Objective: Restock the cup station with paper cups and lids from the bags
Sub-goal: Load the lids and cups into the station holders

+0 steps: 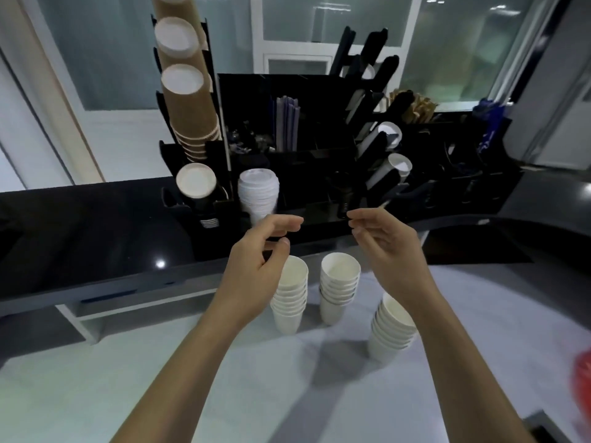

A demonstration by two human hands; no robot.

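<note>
Three short stacks of white paper cups stand on the pale worktop: a left stack [290,298], a middle stack [338,287] and a right stack [391,330]. My left hand [259,260] and my right hand [383,241] hover above them, fingers loosely curled, holding nothing. Behind them stands the black cup station [319,161]. Its left rack holds brown paper cups [188,100] and a black cup stack [198,187]. A pile of white lids [258,191] sits beside that. White cups [393,167] lie in the slanted right slots.
Straws [287,123] and wooden stirrers [419,105] fill the station's back compartments. A glossy black counter [96,238] runs left and right of the station. A steel machine [553,107] stands at the far right, and a red object [583,378] shows at the right edge.
</note>
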